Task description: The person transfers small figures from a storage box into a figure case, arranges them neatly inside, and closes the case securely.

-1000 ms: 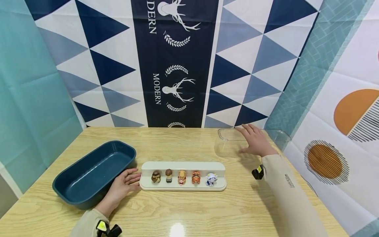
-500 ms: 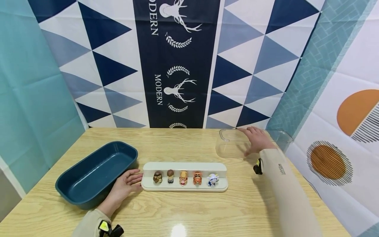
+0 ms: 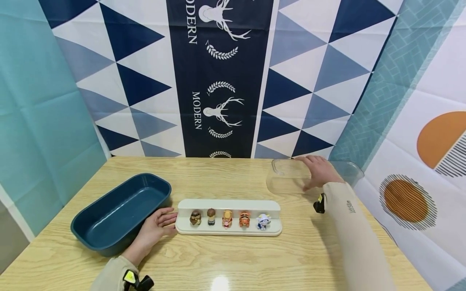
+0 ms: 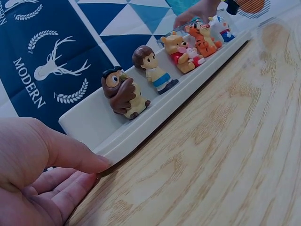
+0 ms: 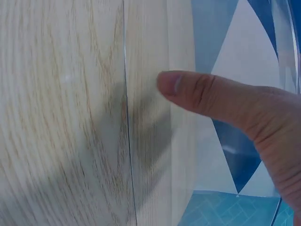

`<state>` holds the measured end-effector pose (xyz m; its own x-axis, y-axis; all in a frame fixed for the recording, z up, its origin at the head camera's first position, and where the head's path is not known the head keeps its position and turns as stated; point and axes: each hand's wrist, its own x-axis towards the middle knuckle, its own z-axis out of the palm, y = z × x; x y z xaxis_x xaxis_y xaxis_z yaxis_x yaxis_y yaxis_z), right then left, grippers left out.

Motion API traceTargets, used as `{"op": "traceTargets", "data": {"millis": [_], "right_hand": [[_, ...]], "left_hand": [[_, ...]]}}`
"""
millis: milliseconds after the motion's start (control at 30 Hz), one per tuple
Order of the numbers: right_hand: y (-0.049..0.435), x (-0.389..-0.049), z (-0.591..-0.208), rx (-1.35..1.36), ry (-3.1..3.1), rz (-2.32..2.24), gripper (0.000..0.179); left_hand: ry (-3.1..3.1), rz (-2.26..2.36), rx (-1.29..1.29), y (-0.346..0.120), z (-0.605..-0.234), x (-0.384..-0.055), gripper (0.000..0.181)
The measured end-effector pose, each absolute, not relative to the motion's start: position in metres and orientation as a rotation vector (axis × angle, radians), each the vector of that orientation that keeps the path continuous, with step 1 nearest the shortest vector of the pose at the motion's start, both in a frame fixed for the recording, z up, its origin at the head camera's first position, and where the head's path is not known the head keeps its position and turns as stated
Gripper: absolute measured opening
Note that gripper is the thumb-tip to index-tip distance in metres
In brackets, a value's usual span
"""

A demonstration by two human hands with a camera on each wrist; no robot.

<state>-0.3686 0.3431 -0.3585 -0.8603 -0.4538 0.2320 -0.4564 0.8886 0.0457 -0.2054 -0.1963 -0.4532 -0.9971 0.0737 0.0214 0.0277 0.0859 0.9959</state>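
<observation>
My left hand (image 3: 154, 228) touches the left end of a white display stand (image 3: 229, 205), its thumb and loosely extended fingers at the corner. Along the stand sits a row of small figurines: an owl (image 4: 124, 94), a boy in blue shorts (image 4: 154, 70), a yellow bear (image 3: 227, 219) with a small pink figure, an orange tiger (image 3: 244, 219) and a white-and-blue figure (image 3: 263, 221). Back right, my right hand (image 3: 322, 171) spans a long clear plastic cover (image 3: 284, 182), thumb at its near side and fingers over the far edge. The thumb (image 5: 221, 96) shows in the right wrist view.
A deep dark-blue basin (image 3: 116, 214) stands on the wooden table (image 3: 236, 262), just left of my left hand. Patterned cloth (image 3: 145, 81) hangs behind the table and along its right side.
The right hand has come down around the clear cover, its spread fingers and thumb drawing in. My left hand stays at the stand's end. The head view has shifted slightly.
</observation>
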Motion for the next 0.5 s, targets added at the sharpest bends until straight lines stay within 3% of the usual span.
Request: {"op": "traceTargets", "data": {"millis": [500], "right_hand": [[0.333, -0.366, -0.33, 0.761, -2.611, -0.005, 0.107]], "left_hand": [[2.273, 2.112, 0.082, -0.195, -0.452, -0.204, 0.068]]}}
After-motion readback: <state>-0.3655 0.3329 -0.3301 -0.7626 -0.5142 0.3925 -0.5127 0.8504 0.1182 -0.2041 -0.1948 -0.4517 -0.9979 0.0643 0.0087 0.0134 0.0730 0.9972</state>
